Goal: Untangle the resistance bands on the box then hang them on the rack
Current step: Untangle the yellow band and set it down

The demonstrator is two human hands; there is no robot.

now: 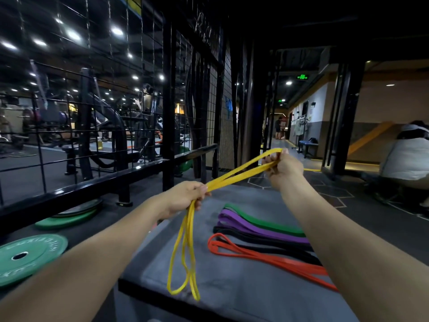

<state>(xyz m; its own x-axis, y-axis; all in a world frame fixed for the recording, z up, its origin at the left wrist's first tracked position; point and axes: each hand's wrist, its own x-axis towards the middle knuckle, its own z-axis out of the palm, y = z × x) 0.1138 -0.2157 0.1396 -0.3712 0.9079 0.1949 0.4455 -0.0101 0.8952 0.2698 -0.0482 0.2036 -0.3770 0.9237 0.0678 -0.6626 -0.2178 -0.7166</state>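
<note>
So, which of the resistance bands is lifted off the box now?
The yellow band: both hands, left and right, grip it in the air. The green, purple, black and red bands lie flat on the box.

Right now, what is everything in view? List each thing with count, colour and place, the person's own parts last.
yellow band: 1, yellow, stretched between both hands, loops hanging down to the box
green band: 1, green, flat on the box, farthest of the four
purple band: 1, purple, on the box beside the green one
black band: 1, black, on the box between purple and red
red band: 1, red-orange, on the box, nearest of the four
box: 1, grey top, under the bands
weight plates: at least 2, green, on the floor at left
wire rack: 1, black, behind the box at left
seated person: 1, white top, far right
left hand: 1, gripping the yellow band
right hand: 1, gripping the yellow band's far end
</note>
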